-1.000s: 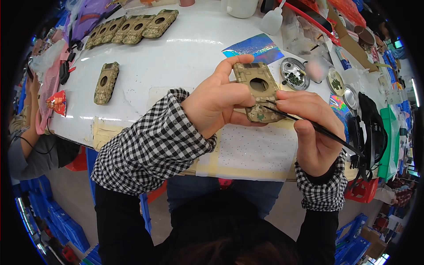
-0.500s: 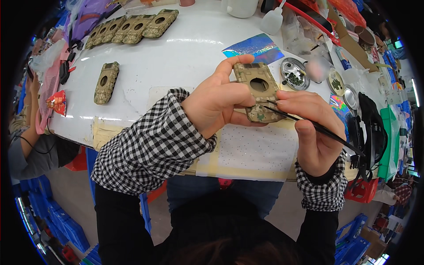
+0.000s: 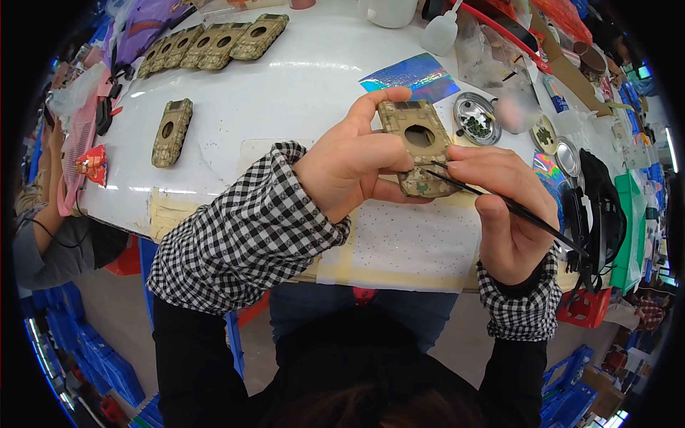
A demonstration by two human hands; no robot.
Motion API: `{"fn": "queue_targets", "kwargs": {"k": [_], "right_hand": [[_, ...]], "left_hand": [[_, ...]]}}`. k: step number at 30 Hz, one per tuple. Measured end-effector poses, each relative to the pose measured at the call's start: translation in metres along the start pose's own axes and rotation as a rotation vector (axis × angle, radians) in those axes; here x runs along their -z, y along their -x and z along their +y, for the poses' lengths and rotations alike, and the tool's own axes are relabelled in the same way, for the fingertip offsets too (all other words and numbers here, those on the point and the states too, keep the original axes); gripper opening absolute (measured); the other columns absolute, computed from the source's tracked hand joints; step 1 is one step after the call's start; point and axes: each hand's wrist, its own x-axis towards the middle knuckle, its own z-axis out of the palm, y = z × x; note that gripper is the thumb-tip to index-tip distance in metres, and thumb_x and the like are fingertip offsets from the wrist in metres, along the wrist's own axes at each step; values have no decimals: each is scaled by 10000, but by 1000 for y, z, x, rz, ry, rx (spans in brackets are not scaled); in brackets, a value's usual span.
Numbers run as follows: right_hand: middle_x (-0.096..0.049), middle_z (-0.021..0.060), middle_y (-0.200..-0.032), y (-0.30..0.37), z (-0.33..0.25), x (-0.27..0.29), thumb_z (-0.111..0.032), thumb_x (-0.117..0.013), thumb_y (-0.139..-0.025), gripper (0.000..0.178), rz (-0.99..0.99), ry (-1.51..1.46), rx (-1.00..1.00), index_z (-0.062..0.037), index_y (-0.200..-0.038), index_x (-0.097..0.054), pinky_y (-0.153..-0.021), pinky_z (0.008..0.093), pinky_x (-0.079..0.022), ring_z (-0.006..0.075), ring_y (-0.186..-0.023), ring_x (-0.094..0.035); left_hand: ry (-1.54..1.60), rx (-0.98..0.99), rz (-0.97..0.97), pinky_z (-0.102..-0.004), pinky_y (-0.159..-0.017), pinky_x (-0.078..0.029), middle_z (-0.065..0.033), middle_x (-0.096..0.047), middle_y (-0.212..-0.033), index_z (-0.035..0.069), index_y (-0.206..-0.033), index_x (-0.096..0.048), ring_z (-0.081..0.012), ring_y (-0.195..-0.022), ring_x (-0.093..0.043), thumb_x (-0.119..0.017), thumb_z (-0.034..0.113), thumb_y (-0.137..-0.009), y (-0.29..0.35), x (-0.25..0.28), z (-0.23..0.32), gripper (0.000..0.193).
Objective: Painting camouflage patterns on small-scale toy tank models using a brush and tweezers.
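My left hand (image 3: pixel 360 157) is closed around a camouflage-patterned model tank hull (image 3: pixel 426 155) with a round hole in its top, holding it tilted over the table. In my right hand (image 3: pixel 510 207) is a pair of black tweezers (image 3: pixel 528 212), pinched between thumb and fingers. Their tips touch or hover just above the lower end of the hull; which of the two I cannot tell. Whether anything tiny sits between the tips is too small to see. A round metal dish (image 3: pixel 467 107) with small dark green pieces lies right beyond the hull.
A white sheet with tiny dots (image 3: pixel 421 246) is taped under my hands. One more hull (image 3: pixel 172 133) lies at left, and several stand in a row (image 3: pixel 214 44) farther back. A shiny holographic sheet (image 3: pixel 414 77), a white squeeze bottle (image 3: pixel 440 32) and a green tray (image 3: pixel 626 232) are around.
Almost nothing differs. The hull and the tweezers have shifted only very slightly; both hands keep their hold.
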Motion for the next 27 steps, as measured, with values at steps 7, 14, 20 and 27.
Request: {"fn": "queue_targets", "kwargs": {"k": [7, 14, 20, 27], "right_hand": [[-639, 139, -913, -4, -9, -1, -185, -701, -765, 315, -57, 169, 141, 12, -1002, -640, -800, 381, -510, 309, -920, -629], [-646, 155, -911, -4, -11, -4, -353, -565, -866, 405, -99, 357, 293, 30, -977, -632, -788, 386, -533, 334, -918, -643], [-648, 148, -910, -1, -10, 0, -291, -639, -831, 344, 23, 163, 232, 26, -963, -642, -799, 392, -532, 311, -893, -643], [-655, 152, -942, -1, -3, 5, -199, -638, -862, 264, 46, 52, 134, 31, -992, -636, -806, 375, -505, 297, -911, -639]], "left_hand": [[11, 13, 11, -450, -900, -516, -172, -446, -1284, 104, -1413, -165, -266, -1111, -556, -455, 38, -796, 0, 0, 1, 685], [17, 15, -6, -410, -879, -529, -157, -449, -1276, 106, -1414, -169, -243, -1113, -550, -450, 34, -809, 0, 2, 0, 671], [58, 13, -17, -450, -858, -536, -173, -442, -1242, 71, -1392, -133, -265, -1059, -568, -493, 16, -783, -1, 3, 1, 710], [32, 21, 8, -458, -890, -519, -172, -430, -1298, 120, -1411, -165, -287, -1081, -579, -473, 46, -788, 0, 0, 0, 699]]}}
